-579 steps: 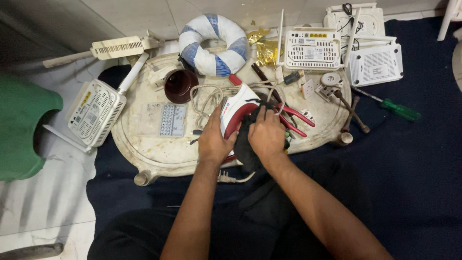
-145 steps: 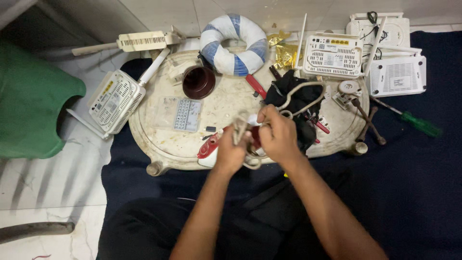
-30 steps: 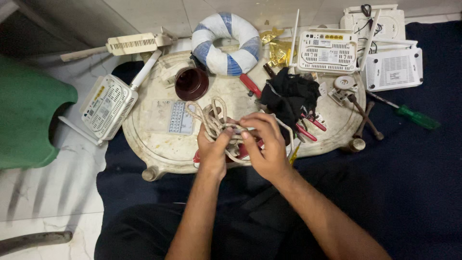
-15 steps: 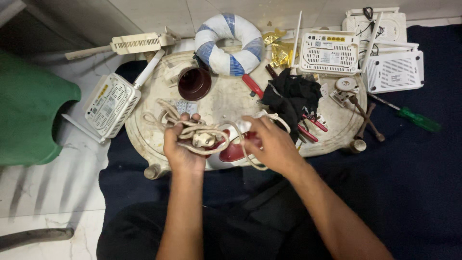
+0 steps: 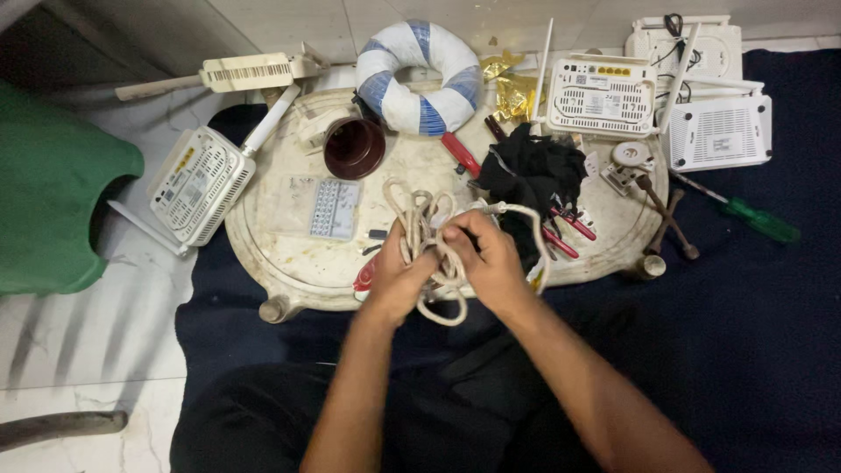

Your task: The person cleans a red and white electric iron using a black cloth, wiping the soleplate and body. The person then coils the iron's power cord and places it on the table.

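Note:
Both hands hold a bundle of off-white cable (image 5: 427,219) over the near edge of a round cream tray table (image 5: 289,254). My left hand (image 5: 399,276) grips the looped coils from the left. My right hand (image 5: 492,263) pinches the cable from the right, and one strand arcs out past it toward the right. A red and white device (image 5: 365,277) lies partly hidden under my left hand. Just beyond my right hand sits a crumpled black cloth (image 5: 533,171), with red-handled pliers (image 5: 569,229) beside it.
On the table: a dark brown cup (image 5: 353,147), a blue and white tape roll (image 5: 419,75), a clear parts tray (image 5: 335,208), a white router (image 5: 600,96). More routers (image 5: 200,182) (image 5: 718,131) lie around it. A green-handled screwdriver (image 5: 758,219) rests on the dark mat; a green stool (image 5: 53,201) stands left.
My left hand has come back in from the left to meet my right hand, gathering the spread cable loops into a tighter bundle at the table's near edge.

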